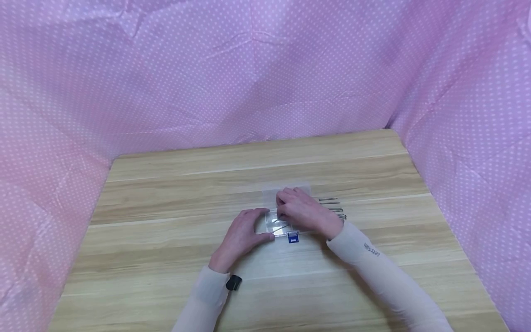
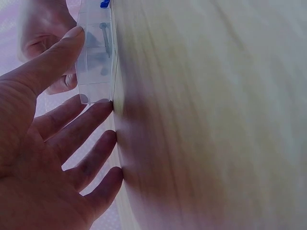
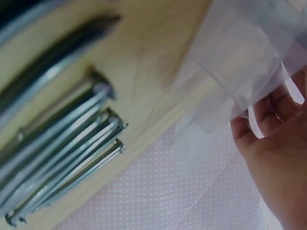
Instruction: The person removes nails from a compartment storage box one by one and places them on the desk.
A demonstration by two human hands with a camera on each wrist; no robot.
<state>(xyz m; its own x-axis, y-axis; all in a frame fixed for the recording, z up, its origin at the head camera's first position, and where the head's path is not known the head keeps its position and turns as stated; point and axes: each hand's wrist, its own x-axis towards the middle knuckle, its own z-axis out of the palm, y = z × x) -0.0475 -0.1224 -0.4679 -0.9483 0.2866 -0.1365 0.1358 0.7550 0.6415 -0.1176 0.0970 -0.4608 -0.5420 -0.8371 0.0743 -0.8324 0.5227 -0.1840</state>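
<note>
A clear plastic compartment box (image 1: 269, 229) with a blue latch (image 1: 293, 238) lies on the table, its transparent lid (image 1: 268, 196) folded back. My left hand (image 1: 242, 235) grips the box's left end, thumb at the near side and forefinger at the far corner; the other fingers spread out in the left wrist view. Over the compartments, my right hand (image 1: 304, 211) bends its fingers down; whether they pinch anything is hidden. A nail (image 2: 105, 38) shows through the box wall. Several metal nails (image 3: 62, 158) lie in a row to the box's right.
The wooden table (image 1: 166, 193) carries the box and nails. Pink dotted cloth (image 1: 186, 69) hangs behind the table and along its sides. A black clip (image 1: 234, 282) sits at the left sleeve cuff.
</note>
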